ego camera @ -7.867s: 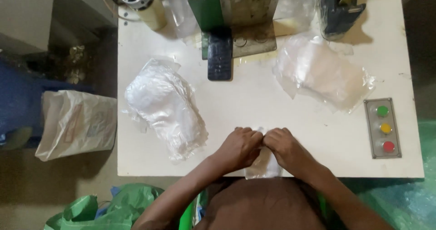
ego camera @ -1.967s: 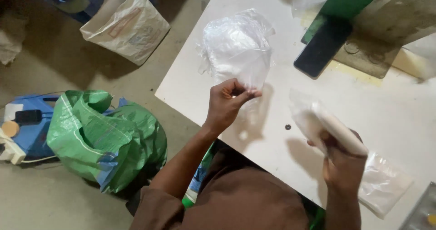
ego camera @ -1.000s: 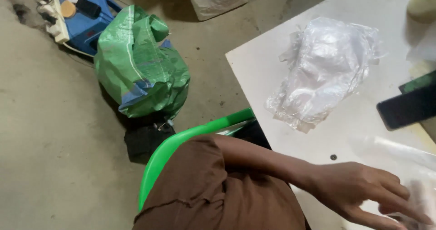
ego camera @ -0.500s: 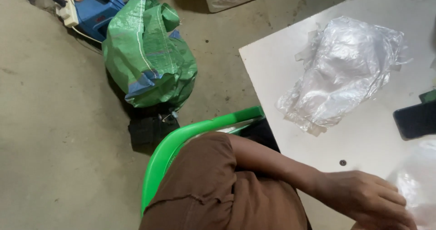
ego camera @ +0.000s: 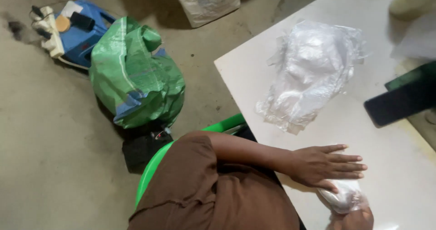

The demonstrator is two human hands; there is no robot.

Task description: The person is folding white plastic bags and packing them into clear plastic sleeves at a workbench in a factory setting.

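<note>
So the person is sitting at the white table (ego camera: 254, 82) and the left hand (ego camera: 326, 165) is lying flat on it, palm down, fingers stretched out straight and slightly spread. It's released, not gripping anything. Fingers are pointing away from the body, across the tabletop.

The thing being handled is a small clear plastic packet (ego camera: 341, 197) with something white inside. It's sitting right at the near edge of the table, just under the left hand's thumb side, touching or very nearly touching the thumb. The right hand (ego camera: 353, 219) is coming up from below the packet and is mostly cut off by the bottom of the view; it looks like it's cupping the packet from underneath, but whether it's actually clenching it can't be told.

So the packet is lying between the two hands, toward the body from the left palm, its long axis running roughly along the left hand's fingers. Both hands are close, the right one looking closer.

Farther out from the left fingers, well apart, a pile of clear plastic bags (ego camera: 313, 73) is lying on the table, with a dark phone (ego camera: 399, 100) off beside it. On the floor, a green woven sack (ego camera: 136, 75) is slumping near the green chair (ego camera: 181, 148).
</note>
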